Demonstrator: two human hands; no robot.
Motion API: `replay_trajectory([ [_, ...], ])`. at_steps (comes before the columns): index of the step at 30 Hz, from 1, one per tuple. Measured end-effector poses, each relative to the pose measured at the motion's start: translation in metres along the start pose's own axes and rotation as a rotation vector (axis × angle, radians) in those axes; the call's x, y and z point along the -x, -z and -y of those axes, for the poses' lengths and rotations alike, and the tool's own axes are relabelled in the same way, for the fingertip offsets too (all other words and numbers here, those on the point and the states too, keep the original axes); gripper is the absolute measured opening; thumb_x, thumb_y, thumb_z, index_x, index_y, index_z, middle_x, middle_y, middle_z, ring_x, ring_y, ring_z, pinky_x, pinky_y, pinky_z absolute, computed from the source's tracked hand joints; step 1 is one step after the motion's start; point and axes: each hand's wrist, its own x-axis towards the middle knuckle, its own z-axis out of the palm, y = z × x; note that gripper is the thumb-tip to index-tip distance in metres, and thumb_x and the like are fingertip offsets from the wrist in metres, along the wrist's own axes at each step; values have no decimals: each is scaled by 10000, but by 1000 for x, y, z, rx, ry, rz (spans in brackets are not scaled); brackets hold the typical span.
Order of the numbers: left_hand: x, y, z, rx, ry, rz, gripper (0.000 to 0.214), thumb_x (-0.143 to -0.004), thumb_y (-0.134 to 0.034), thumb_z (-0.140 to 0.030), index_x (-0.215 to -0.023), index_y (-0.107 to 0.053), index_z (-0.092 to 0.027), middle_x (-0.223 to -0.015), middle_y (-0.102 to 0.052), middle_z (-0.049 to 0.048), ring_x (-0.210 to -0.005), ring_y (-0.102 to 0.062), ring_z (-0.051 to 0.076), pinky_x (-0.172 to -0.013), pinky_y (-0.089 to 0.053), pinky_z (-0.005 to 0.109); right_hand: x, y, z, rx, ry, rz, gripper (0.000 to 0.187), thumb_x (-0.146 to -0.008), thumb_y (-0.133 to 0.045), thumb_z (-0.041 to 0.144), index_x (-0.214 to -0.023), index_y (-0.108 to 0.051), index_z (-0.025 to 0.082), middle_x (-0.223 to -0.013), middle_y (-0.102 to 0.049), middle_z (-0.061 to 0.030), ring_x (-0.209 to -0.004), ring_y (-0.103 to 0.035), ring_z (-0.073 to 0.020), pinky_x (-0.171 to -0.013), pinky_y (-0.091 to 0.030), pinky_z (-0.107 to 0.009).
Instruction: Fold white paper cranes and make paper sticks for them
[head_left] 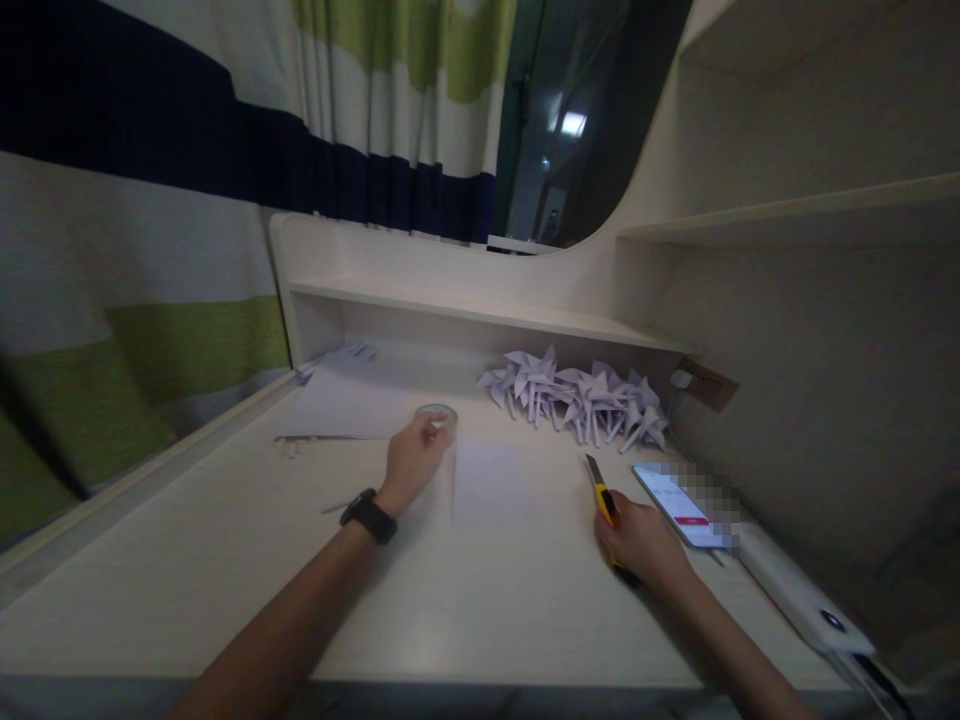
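Note:
My left hand (414, 458), with a dark watch on its wrist, reaches to a roll of clear tape (448, 411). Its fingers are closed on the near edge of the roll, partly hiding it. My right hand (637, 535) is wrapped round a yellow and black utility knife (603, 497), whose blade points away from me with some length out. Between the hands, a white sheet of paper (491, 483) lies flat on the desk, its far left corner close to the tape.
White paper sheets (349, 400) are stacked at the back left. Several paper pinwheels (577, 395) are heaped at the back right under a shelf (465, 312). Right of the knife are a lit phone (679, 505) and a long white device (802, 590). A thin stick (337, 507) lies by the watch.

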Motion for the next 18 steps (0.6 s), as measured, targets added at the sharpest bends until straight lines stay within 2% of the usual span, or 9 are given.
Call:
replay_trajectory([
  [2, -10, 19, 12, -94, 50, -14, 286, -811, -500, -258, -1020, -681, -185, -834, -715, 35, -779, -643, 188, -711, -448, 268, -5, -2, -1, 36, 15, 9, 361, -886, -396, 377, -993, -628, 122, -780, -704, -162, -727, -680, -281, -603, -390, -307],
  [5, -21, 58, 38, -266, 83, -36, 293, -810, -504, -310, -992, -699, -188, -850, -726, 40, -807, -654, 204, -718, -449, 273, -12, -5, -9, 65, 39, 44, 351, -880, -398, 381, -981, -622, 130, -777, -704, -162, -726, -681, -286, -605, -391, -313],
  [8, -23, 100, 66, -495, 199, -82, 324, -823, -482, -372, -990, -703, -205, -900, -731, 48, -834, -660, 239, -703, -450, 294, -19, -10, -18, 70, 81, 63, 357, -885, -382, 389, -968, -623, 139, -767, -704, -162, -720, -681, -293, -609, -398, -325],
  [10, -19, 119, 81, -636, 260, -54, 334, -829, -467, -385, -967, -710, -203, -955, -728, 74, -882, -655, 277, -702, -450, 316, -22, -14, -23, 69, 97, 74, 371, -889, -377, 402, -985, -623, 142, -775, -705, -162, -719, -682, -299, -611, -404, -332],
  [13, -9, 129, 93, -771, 323, 16, 379, -845, -435, -426, -952, -717, -196, -941, -724, 123, -888, -652, 319, -672, -450, 338, -24, -17, -26, 69, 114, 79, 409, -894, -373, 430, -1042, -623, 142, -779, -708, -163, -736, -685, -309, -624, -419, -341],
  [18, -1, 115, 92, -968, 288, 131, 413, -844, -420, -424, -959, -706, -149, -927, -707, 185, -873, -651, 350, -668, -459, 365, -23, -18, -29, 17, 120, 50, 505, -905, -346, 512, -1132, -626, 159, -766, -714, -149, -764, -685, -313, -657, -444, -353],
])
